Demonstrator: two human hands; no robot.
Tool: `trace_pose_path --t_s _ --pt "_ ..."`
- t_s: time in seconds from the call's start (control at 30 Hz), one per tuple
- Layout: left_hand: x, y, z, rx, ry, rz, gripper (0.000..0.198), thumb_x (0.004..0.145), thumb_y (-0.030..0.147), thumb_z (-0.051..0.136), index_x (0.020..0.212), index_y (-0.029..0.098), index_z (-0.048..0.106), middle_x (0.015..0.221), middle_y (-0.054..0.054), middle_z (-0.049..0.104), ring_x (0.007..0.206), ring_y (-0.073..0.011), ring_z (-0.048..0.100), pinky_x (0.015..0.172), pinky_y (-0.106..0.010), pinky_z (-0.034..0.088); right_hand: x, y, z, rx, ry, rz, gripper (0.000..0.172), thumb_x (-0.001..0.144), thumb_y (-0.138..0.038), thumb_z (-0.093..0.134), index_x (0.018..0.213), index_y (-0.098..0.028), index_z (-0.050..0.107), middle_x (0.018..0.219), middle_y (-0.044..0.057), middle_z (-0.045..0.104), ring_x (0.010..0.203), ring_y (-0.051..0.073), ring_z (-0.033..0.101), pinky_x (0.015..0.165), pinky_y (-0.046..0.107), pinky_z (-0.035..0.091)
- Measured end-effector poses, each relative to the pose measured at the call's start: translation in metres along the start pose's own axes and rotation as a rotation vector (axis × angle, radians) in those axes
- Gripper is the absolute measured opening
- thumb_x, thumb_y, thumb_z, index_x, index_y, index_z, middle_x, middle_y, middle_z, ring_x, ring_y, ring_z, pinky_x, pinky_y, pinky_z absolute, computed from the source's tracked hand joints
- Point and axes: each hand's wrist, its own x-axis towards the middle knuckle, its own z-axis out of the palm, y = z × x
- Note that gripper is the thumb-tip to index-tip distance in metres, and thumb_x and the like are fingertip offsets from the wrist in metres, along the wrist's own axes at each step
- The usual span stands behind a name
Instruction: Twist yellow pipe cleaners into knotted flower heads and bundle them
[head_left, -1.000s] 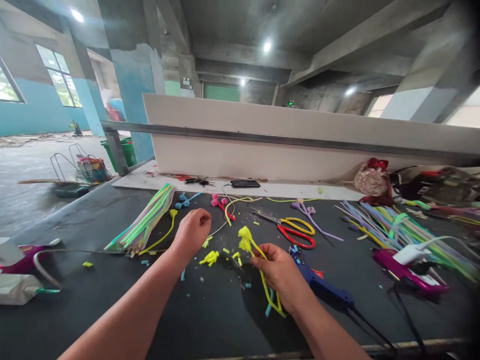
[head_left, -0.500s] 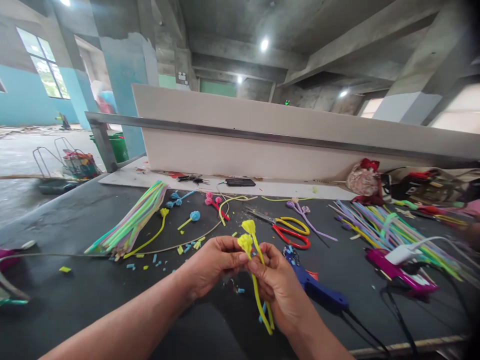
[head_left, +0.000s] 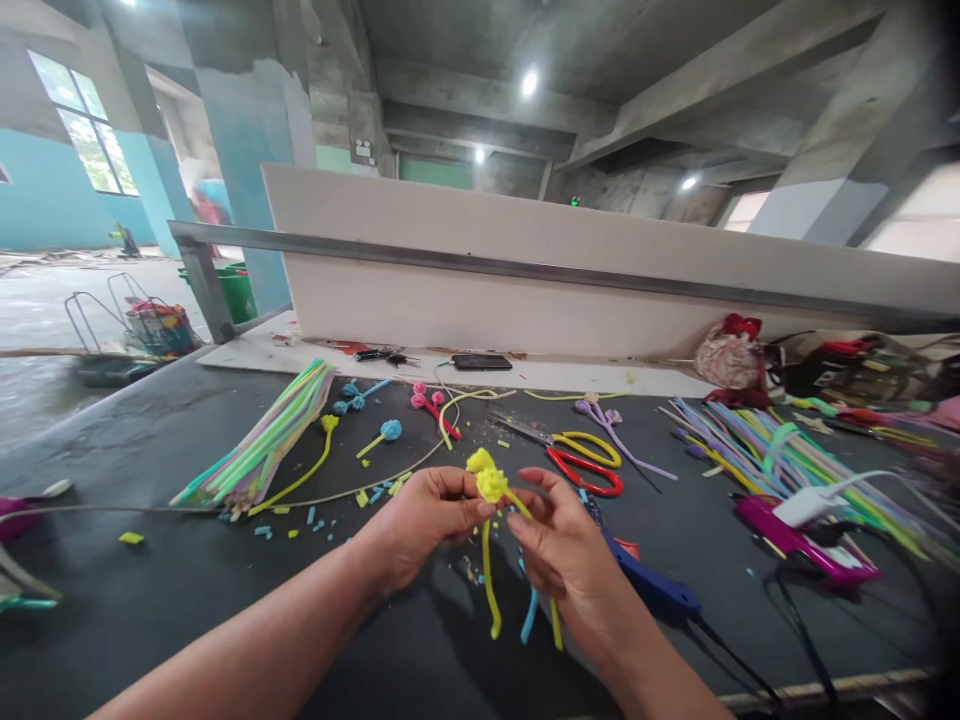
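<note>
Two fuzzy yellow pipe-cleaner flowers point(head_left: 492, 486) are together between my hands, one head overlapping the other. My left hand point(head_left: 416, 530) is closed, pinching at the heads with thumb and fingers. One yellow stem point(head_left: 489, 590) hangs free below. The other runs into my right hand point(head_left: 574, 545), which is closed loosely around it, and its end comes out underneath. A blue pipe cleaner point(head_left: 530, 612) lies just left of my right hand. Partly behind that hand is a blue glue gun point(head_left: 656, 582). Scissors point(head_left: 585, 462) with red and yellow handles lie beyond.
A bundle of pastel pipe cleaners point(head_left: 259, 440) lies at left, another point(head_left: 795, 470) at right. Blue point(head_left: 390, 430), pink point(head_left: 427, 400) and purple point(head_left: 600, 412) pipe-cleaner pieces lie farther back. A magenta power strip point(head_left: 799, 550) with cords sits at right. A phone point(head_left: 482, 362) lies by the white board.
The yellow heads have shifted from side by side to overlapping. One stem now hangs away to the left, while my right hand has moved slightly right with the other.
</note>
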Motion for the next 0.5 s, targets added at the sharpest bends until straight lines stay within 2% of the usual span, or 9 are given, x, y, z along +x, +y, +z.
trace_pose_path --t_s 0.07,0.2,0.27,0.37,0.5 --pt "-0.001 0.0026 0.0017 0.087 0.0 0.005 0.029 0.062 0.036 0.076 0.06 0.012 0.06 0.049 0.006 0.044 0.043 -0.0033 0.032 0.044 -0.019 0.02 -0.0014 -0.0031 -0.0016 -0.006 0.039 -0.08 0.051 0.064 -0.024 0.076 0.105 -0.028 0.046 0.093 -0.003 0.058 0.036 -0.002 0.029 0.032 0.013 0.017" --pt "-0.0039 0.0051 0.0068 0.216 0.005 -0.005 0.035 0.058 0.041 0.076 0.053 0.013 0.056 0.045 0.006 0.043 0.041 -0.0047 0.035 0.044 -0.02 0.024 -0.0057 -0.0025 -0.0008 0.027 0.001 -0.151 0.055 0.063 -0.022 0.078 0.108 -0.03 0.047 0.096 -0.002 0.057 0.05 0.003 0.044 0.04 0.014 0.031" --pt "-0.0059 0.0057 0.0079 0.251 -0.024 -0.009 0.032 0.059 0.041 0.075 0.058 0.013 0.061 0.046 0.005 0.046 0.042 -0.0053 0.039 0.044 -0.019 0.027 -0.0069 -0.0005 0.0005 0.031 -0.027 -0.176 0.057 0.063 -0.02 0.078 0.109 -0.031 0.047 0.097 -0.003 0.058 0.056 0.005 0.049 0.05 0.017 0.039" --pt "-0.0086 0.0058 0.0074 0.296 -0.128 -0.011 0.03 0.069 0.041 0.068 0.069 0.012 0.067 0.048 0.003 0.05 0.041 -0.0057 0.044 0.043 -0.019 0.03 -0.0072 0.0013 0.001 0.02 -0.05 -0.219 0.056 0.064 -0.02 0.078 0.11 -0.031 0.047 0.094 -0.002 0.057 0.064 0.008 0.054 0.059 0.02 0.045" --pt "-0.0091 0.0031 0.0062 0.225 -0.238 -0.071 0.025 0.075 0.038 0.063 0.077 0.013 0.067 0.061 0.0 0.06 0.041 -0.0062 0.051 0.04 -0.017 0.034 -0.0062 0.0001 -0.0011 0.055 -0.004 -0.191 0.056 0.064 -0.022 0.078 0.109 -0.032 0.047 0.09 -0.003 0.056 0.067 0.011 0.056 0.055 0.022 0.047"
